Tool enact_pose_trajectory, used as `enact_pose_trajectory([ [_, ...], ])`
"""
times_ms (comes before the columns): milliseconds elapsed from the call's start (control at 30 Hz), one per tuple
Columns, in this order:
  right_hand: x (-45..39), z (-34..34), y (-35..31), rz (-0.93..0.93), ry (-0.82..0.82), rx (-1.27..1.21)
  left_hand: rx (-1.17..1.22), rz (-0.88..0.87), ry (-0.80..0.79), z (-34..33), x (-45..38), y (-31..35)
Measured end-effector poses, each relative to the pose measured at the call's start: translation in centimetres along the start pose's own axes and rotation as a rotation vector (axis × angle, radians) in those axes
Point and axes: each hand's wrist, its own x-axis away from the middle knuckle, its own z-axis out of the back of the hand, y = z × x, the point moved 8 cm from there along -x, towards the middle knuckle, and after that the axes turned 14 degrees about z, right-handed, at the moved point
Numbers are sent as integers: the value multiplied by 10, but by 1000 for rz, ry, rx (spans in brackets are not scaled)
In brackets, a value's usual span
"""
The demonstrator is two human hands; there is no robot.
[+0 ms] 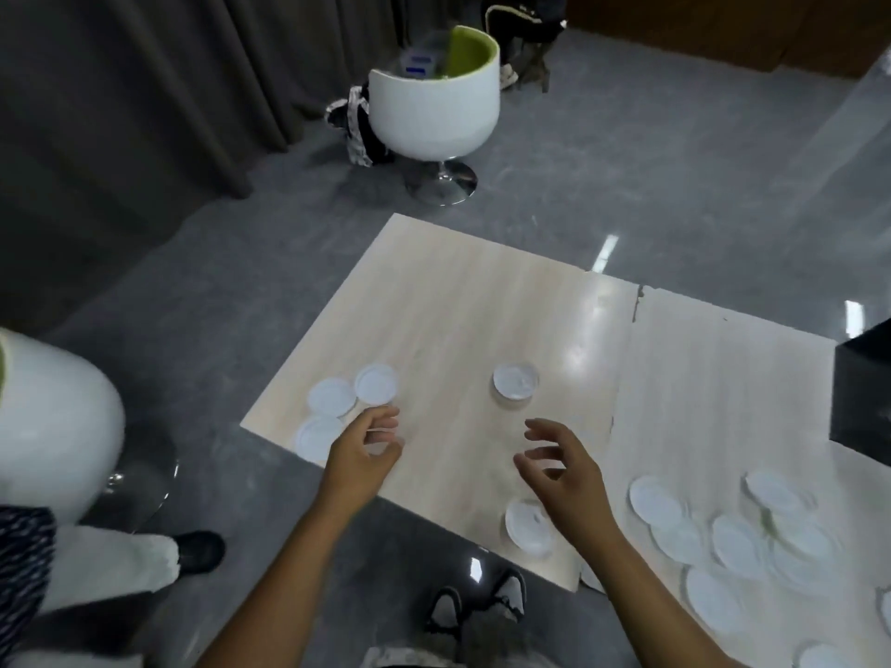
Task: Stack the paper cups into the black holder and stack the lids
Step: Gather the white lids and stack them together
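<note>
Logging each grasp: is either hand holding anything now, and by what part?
Nothing is held. The left hand and right hand hover over the table, fingers loosely curled.

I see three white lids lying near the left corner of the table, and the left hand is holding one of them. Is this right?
Not quite. In the head view the three white lids do lie near the left corner of the table, but the left hand holds nothing; its fingers hang loosely curled beside them.

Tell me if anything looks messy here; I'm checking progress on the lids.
Yes: the lids are scattered, not stacked. Three lie loose near the left hand, and a heap of lids sprawls overlapping on the table at right.
</note>
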Motion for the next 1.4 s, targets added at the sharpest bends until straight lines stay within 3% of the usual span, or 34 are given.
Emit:
enact_pose_trajectory([
  [233, -44, -93, 19, 31, -195, -52, -22, 111, 254, 71, -28, -55],
  [400, -58, -138, 10, 15, -260, -49, -101, 185, 332, 103, -41, -81],
  [667, -90, -209, -7, 45, -266, 27, -414, 124, 123, 98, -99, -112],
  [867, -106, -241, -14, 82, -279, 21, -535, 44, 97, 95, -117, -122],
  [1133, -138, -261, -20, 302, -348, 132, -387, -37, 113, 104, -117, -126],
  [1267, -164, -286, -20, 440, -487, 450, -255, -26, 83, 108, -114, -134],
  [1400, -173, -316, -27, 497, -679, 594, -185, -28, 57, 113, -112, -142],
])
